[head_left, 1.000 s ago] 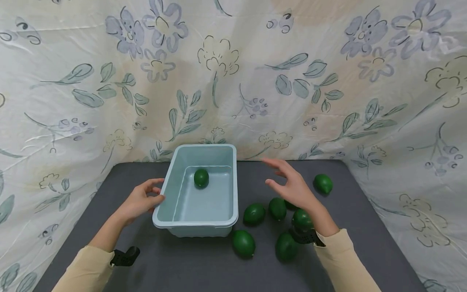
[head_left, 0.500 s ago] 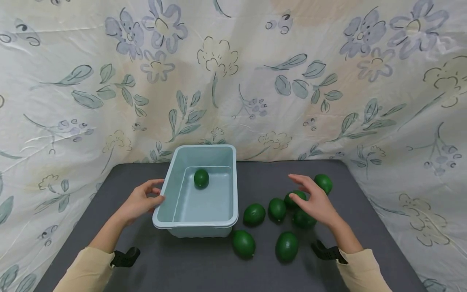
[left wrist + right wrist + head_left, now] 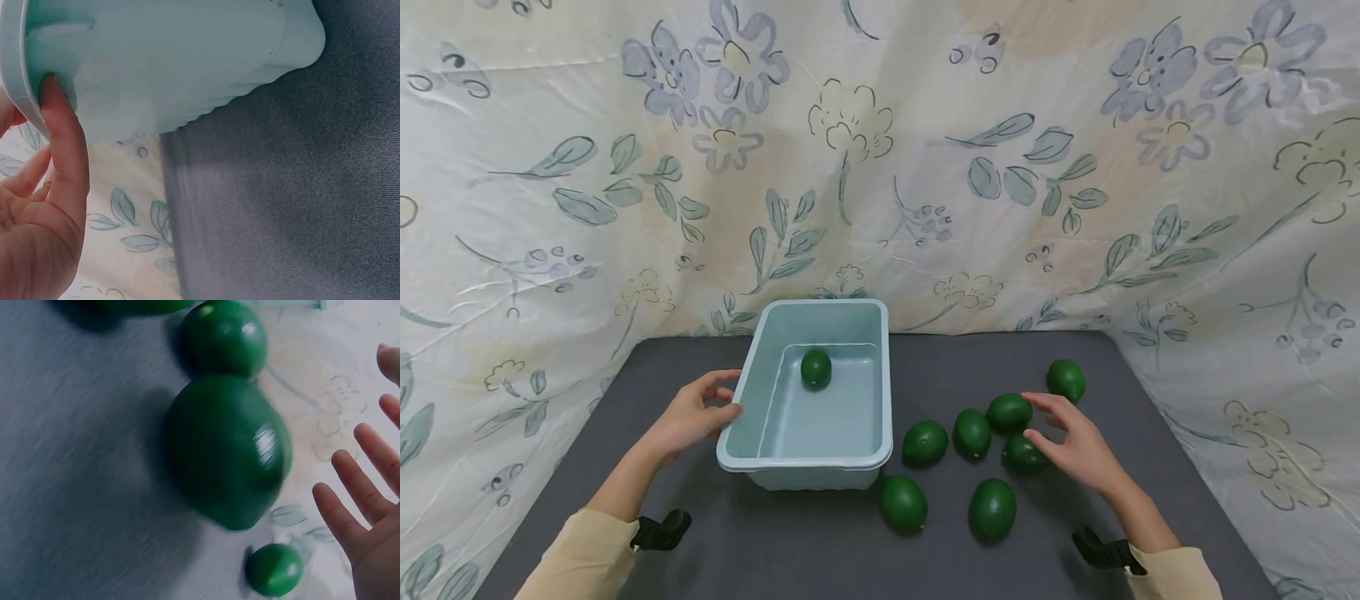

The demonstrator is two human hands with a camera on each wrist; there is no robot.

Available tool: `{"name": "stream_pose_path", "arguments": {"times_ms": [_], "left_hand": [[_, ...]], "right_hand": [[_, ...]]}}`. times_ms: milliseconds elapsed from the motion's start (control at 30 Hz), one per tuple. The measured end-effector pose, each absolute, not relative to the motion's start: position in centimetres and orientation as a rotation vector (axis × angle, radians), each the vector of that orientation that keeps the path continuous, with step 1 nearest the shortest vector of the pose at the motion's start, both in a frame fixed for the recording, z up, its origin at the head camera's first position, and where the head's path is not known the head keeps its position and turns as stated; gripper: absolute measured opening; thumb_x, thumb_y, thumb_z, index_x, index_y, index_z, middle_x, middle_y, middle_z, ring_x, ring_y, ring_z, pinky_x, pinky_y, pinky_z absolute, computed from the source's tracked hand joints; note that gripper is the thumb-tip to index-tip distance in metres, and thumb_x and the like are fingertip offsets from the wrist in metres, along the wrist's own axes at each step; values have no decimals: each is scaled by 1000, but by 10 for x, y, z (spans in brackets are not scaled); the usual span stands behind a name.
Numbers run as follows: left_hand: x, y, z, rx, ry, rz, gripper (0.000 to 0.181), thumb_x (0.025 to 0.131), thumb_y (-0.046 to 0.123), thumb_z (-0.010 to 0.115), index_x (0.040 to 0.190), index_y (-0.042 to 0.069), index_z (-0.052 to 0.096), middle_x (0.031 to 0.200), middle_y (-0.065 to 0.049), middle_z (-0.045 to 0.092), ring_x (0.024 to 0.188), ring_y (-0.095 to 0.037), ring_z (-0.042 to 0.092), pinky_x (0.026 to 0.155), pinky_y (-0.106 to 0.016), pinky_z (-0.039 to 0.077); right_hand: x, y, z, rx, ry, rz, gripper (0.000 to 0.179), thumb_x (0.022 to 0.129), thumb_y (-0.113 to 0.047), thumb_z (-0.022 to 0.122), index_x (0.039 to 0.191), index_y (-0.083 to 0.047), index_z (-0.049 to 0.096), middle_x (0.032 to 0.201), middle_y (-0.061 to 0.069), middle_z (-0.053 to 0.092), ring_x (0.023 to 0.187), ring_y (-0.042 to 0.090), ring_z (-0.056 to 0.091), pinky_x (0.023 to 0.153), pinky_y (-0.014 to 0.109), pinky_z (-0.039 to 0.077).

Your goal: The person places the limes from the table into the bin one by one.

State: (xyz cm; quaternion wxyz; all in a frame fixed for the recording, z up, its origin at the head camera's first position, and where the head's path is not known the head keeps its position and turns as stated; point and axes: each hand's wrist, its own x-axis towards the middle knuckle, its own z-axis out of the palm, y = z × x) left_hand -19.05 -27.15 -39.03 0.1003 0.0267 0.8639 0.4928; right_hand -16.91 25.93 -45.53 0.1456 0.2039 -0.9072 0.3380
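My left hand (image 3: pixel 696 414) holds the left rim of a pale blue-green plastic bin (image 3: pixel 884 383). In the left wrist view, the thumb (image 3: pixel 67 144) presses beneath the rim against the outer wall. One green lime (image 3: pixel 816 367) lies inside the bin toward its far end. My right hand (image 3: pixel 1078 442) hovers at the right of the loose limes, fingers spread and holding nothing. Nearest to it are a lime (image 3: pixel 1009 412) by the index fingertip and another lime (image 3: pixel 1022 452) by the thumb. In the right wrist view, a big lime (image 3: pixel 228 450) sits left of the fingers.
More limes lie between bin and right hand, including one lime (image 3: pixel 925 442) beside the bin, one (image 3: pixel 903 504) at its near right corner and one (image 3: pixel 992 510) in front. A lone lime (image 3: pixel 1066 380) sits far right. A floral curtain (image 3: pixel 917 250) borders the dark table (image 3: pixel 790 550).
My right hand has moved right and toward me, from beside the bin to the right side of the limes, and has come lower. The left hand stays on the bin's rim.
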Motion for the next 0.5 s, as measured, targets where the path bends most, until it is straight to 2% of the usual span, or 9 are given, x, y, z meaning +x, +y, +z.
{"name": "stream_pose_path", "arguments": {"times_ms": [200, 500], "left_hand": [[-190, -271, -391, 69, 2557, 1454, 61, 87, 12, 60, 140, 6, 31, 107, -20, 49, 78, -22, 60, 64, -37, 55], [-190, -270, -391, 75, 2566, 1453, 61, 87, 12, 60, 140, 7, 31, 107, -20, 50, 79, -23, 60, 64, -37, 55]], "right_hand": [[-167, 271, -473, 580, -2666, 956, 51, 82, -15, 69, 129, -7, 50, 123, 8, 51, 109, 26, 50, 81, 45, 48], [-163, 277, -492, 516, -2728, 923, 48, 82, -22, 70, 125, -12, 54, 118, 6, 55, 104, 26, 55, 75, 39, 50]]}}
